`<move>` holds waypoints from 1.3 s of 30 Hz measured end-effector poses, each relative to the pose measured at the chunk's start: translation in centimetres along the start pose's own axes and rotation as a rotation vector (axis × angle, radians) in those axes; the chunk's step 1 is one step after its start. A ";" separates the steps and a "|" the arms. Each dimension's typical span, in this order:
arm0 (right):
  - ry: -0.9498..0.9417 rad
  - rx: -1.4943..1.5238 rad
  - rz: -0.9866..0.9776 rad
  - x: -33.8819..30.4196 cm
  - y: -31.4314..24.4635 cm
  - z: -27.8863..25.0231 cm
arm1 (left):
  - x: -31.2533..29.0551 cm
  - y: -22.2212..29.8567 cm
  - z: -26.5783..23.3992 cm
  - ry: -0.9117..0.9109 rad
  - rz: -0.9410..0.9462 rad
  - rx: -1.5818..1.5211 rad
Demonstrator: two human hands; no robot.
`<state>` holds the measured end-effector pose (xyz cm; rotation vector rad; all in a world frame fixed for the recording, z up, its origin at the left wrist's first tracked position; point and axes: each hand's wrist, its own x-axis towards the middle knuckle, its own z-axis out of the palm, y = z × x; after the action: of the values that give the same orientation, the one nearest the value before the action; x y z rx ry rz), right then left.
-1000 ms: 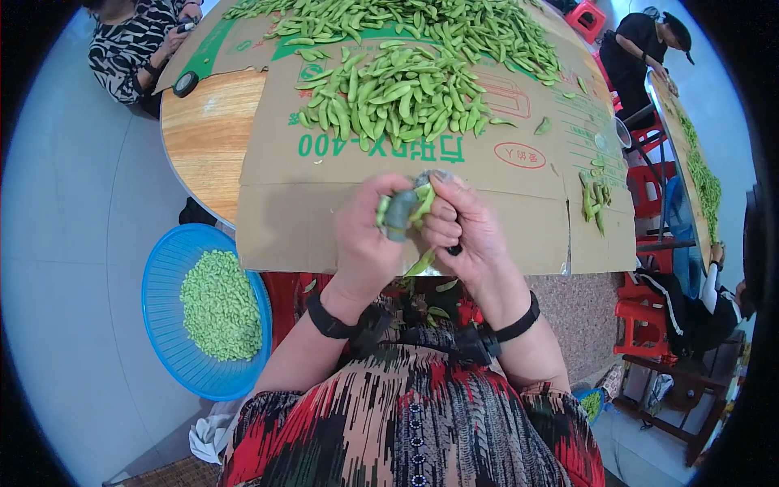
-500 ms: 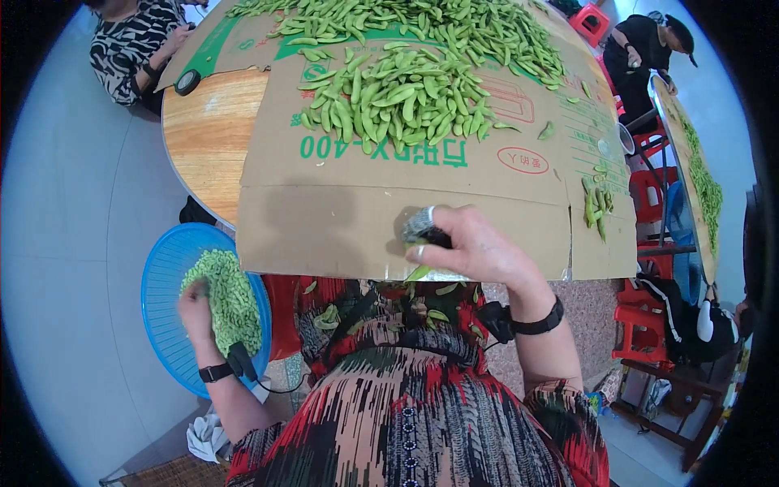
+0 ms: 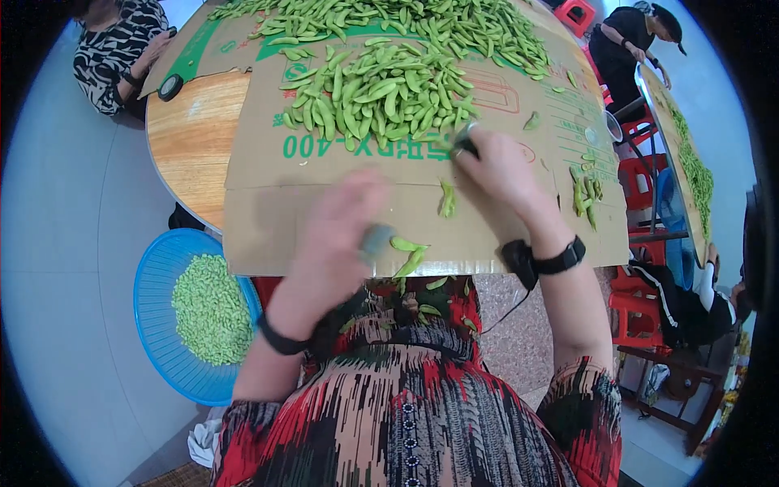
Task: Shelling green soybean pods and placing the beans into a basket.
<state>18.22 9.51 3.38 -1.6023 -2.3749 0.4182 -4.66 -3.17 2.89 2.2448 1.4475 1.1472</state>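
Observation:
A heap of green soybean pods (image 3: 377,93) lies on a flattened cardboard sheet (image 3: 268,219) over the table. My right hand (image 3: 503,170) is at the heap's near right edge, a dark grey covering on a digit beside the pods; its fingertips are partly hidden and blurred. Smeared by motion, my left hand (image 3: 333,235) hangs over the cardboard's front part, with a greyish covering on its thumb. Close to it, a few pods (image 3: 410,256) lie at the front edge. Another pod (image 3: 447,199) rests between my hands.
A blue basket (image 3: 150,325) of shelled beans (image 3: 209,308) stands at lower left. Several browned pods (image 3: 586,191) lie at the cardboard's right. A person (image 3: 122,53) sits at far left; others work at a second table (image 3: 677,146) among red stools (image 3: 637,316). Pods lie on my lap.
My left hand has come from the bean basket to the cardboard. My right hand has moved from the front edge forward to the heap. Pods now lie loose near the front edge.

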 end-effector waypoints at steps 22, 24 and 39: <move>-0.436 1.456 0.279 -7.2 -5.8 0.5 | 2.0 0.0 4.9 0.147 -0.566 -1.090; -0.450 1.458 0.271 -7.1 -5.7 0.5 | 1.7 -0.3 5.1 0.120 -0.541 -1.043; -0.562 1.800 0.398 -7.3 -5.4 1.5 | 1.4 -0.7 4.9 0.018 -0.692 -1.465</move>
<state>15.71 0.69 3.63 -0.8691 -0.7821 2.3113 -1.33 -0.60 -0.03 0.6585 0.7179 1.2567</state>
